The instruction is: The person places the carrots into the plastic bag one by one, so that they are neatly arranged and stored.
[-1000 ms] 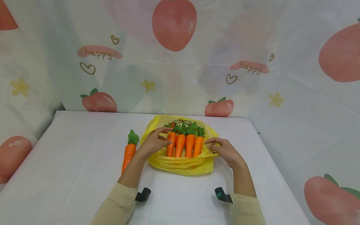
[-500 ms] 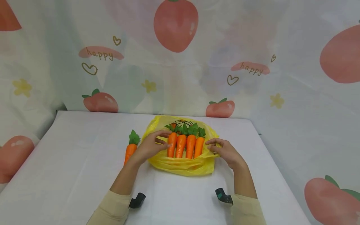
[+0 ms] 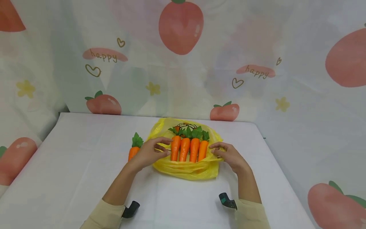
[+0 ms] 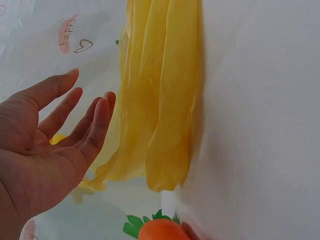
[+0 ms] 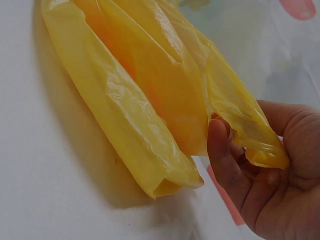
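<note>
A yellow plastic bag lies on the table, its mouth spread wide. Several orange carrots with green leafy tops, one of them the leftmost carrot, lie side by side within it. My left hand is at the bag's left side, close to that carrot; the left wrist view shows the hand empty, with loosely bent fingers. At the right, my right hand holds the edge of the bag between thumb and curled fingers. Another carrot lies outside the bag, partly hidden behind my left forearm.
The white-covered table ends at a printed backdrop with fruit and hearts. Black wrist devices stick out inward from both cuffs, a left one and a right one.
My left hand has drawn back leftward from the leftmost carrot in the bag, its forearm now covering more of the carrot outside. My right hand keeps its hold on the bag's edge.
</note>
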Available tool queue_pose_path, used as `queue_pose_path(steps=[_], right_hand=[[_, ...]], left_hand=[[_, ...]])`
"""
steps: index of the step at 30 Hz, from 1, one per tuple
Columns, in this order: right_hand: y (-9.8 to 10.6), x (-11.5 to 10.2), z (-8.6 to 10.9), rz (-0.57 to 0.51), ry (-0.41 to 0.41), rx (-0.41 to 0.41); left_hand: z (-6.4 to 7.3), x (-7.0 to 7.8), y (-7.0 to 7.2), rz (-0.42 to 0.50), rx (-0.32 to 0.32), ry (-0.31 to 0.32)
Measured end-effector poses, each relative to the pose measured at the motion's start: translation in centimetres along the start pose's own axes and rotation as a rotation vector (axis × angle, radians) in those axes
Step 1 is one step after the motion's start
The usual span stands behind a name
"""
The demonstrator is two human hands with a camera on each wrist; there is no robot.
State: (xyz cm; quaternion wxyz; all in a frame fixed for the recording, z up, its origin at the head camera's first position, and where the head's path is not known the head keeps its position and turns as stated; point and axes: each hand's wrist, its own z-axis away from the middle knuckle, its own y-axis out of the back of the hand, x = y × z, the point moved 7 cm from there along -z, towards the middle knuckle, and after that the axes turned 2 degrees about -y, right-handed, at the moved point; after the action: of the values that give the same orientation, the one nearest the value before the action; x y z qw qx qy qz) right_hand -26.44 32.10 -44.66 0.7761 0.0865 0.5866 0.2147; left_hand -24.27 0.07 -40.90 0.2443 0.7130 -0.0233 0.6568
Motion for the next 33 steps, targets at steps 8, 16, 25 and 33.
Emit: queue_pose_path(steps=[8,16,25,33], right_hand=[[-0.2,-0.2,0.0,-0.002,0.006,0.001],[-0.2,0.1,-0.1,0.004,-0.002,-0.001],[-0.2,0.3,-0.1,0.004,0.001,-0.002],[-0.3,0.3,-0.1,0.001,0.004,-0.006]], left_hand=[[1.9,-0.8,1.7,-0.051,0.014,0.011],[3.7,-1.2,3.4,-0.009,-0.028,0.011],[5.2,-2.2,5.6,-0.020,0.008,0.055],[6.4,-3.4,8.2,-0.075,0.049,0.100]])
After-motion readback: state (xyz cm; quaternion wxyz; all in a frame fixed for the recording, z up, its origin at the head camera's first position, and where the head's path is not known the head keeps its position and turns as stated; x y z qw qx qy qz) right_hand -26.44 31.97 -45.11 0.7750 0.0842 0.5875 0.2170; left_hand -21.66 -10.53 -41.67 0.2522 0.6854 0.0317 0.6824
